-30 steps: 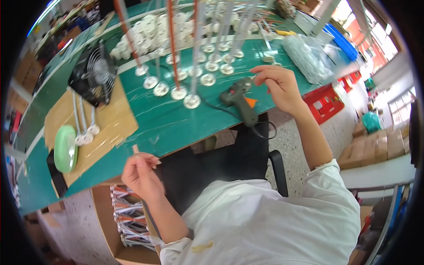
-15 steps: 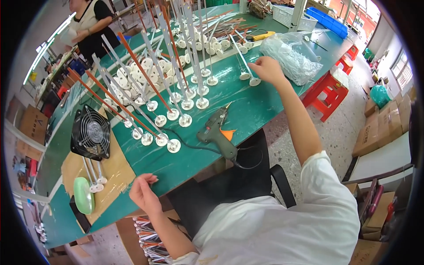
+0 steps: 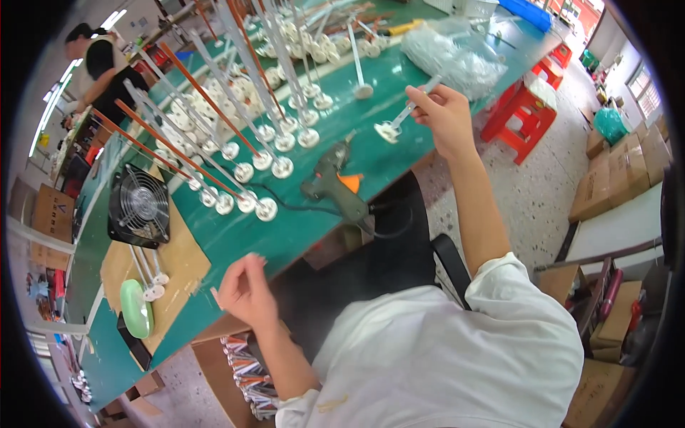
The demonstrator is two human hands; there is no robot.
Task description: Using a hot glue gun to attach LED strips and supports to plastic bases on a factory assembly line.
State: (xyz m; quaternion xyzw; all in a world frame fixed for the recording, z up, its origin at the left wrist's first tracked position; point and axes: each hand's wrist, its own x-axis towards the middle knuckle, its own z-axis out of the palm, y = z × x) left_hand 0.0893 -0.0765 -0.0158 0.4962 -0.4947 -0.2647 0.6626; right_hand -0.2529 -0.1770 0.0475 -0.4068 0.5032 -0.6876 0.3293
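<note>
My right hand (image 3: 444, 118) is raised over the green table (image 3: 235, 239) and grips a thin white rod with a round white base (image 3: 392, 129), tilted with the base toward the left. A dark glue gun with an orange trigger (image 3: 334, 187) lies on the table below and left of that hand, its cable trailing off the front edge. Several rods on round bases (image 3: 246, 171), some white and some orange, stand in rows behind it. My left hand (image 3: 245, 289) hovers at the table's front edge, blurred, fingers loosely curled; whether it holds anything is unclear.
A black fan (image 3: 139, 207) and a green oval object (image 3: 135, 308) sit by a cardboard sheet (image 3: 182, 264) at the left. A clear plastic bag (image 3: 449, 55) lies at the far right. Red stools (image 3: 524, 114), cardboard boxes (image 3: 621, 167), and another person (image 3: 100, 64) surround the table.
My right hand has lifted a rod with its base off the table and drawn it back toward me. My left hand has risen slightly at the table edge.
</note>
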